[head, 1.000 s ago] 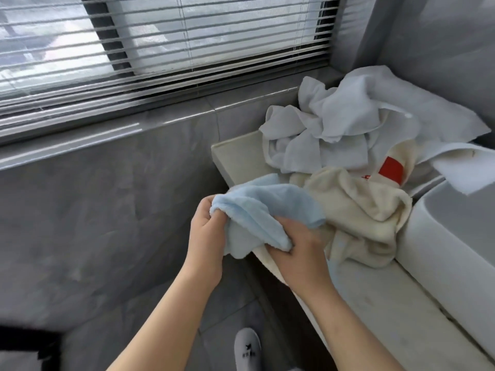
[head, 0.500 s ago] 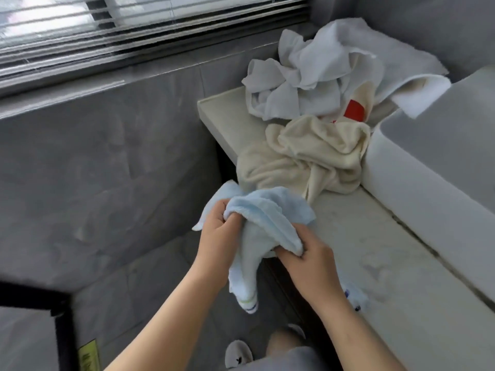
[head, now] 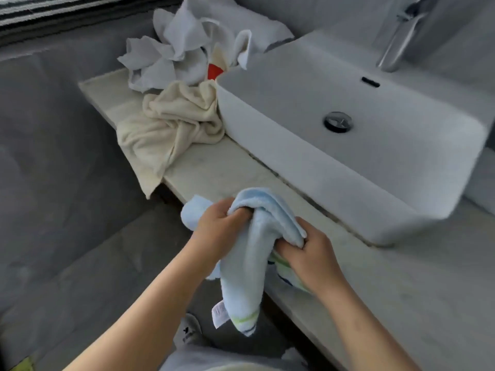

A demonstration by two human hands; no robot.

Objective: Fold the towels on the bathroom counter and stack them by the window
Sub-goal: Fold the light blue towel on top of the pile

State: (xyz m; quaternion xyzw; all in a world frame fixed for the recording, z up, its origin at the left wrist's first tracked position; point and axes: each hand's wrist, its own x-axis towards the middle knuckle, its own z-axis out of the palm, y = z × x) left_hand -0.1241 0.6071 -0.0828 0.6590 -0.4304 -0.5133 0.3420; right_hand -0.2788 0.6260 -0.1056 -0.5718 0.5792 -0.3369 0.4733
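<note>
The light blue towel (head: 249, 253) hangs bunched between both hands over the counter's (head: 222, 170) front edge, its striped end dangling free, probably so an edge can be found. The left hand (head: 219, 226) and the right hand (head: 308, 253) each clutch a fold. The cream towel (head: 171, 124) and white towels (head: 182, 46) lie crumpled beside the sink (head: 348, 162), unfolded.

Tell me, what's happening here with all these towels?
A person is sorting towels at a bathroom counter. The left hand and right hand both grip a bunched light blue towel in front of the sink, with one end hanging down. It is not folded yet. A crumpled cream towel and a heap of white towels lie further along.
</note>
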